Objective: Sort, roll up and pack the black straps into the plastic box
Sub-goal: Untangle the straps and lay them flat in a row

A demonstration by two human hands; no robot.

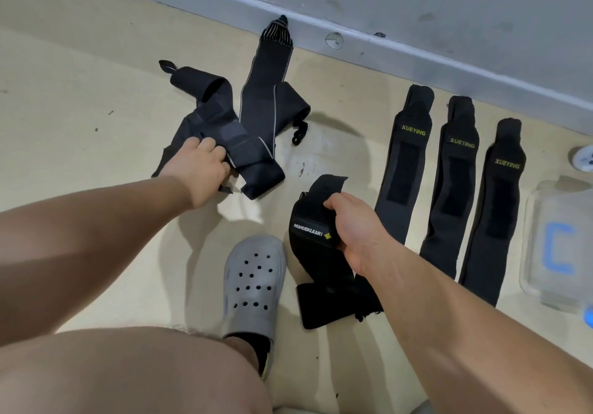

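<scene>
Black straps (263, 99) being sorted by brand, apparently: left hand (199, 169) grips the tangled pile (224, 134), right hand (353, 224) the MANUEKLEAR strap (313, 240), XUEYING straps (455, 189) aligned beside the plastic box (545, 208).

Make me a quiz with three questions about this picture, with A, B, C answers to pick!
1. Where is the plastic box?
A. far right, next to the XUEYING straps
B. far left
C. in the middle

2. How many straps say XUEYING?
A. two
B. three
C. five

3. What is the right hand doing?
A. lying flat and open
B. gripping the MANUEKLEAR strap
C. waving in the air

Answers:
1 A: the clear box sits at the right edge, beside the row of straps.
2 B: three lie side by side, each with yellow lettering.
3 B: its fingers curl round the strap.
</scene>
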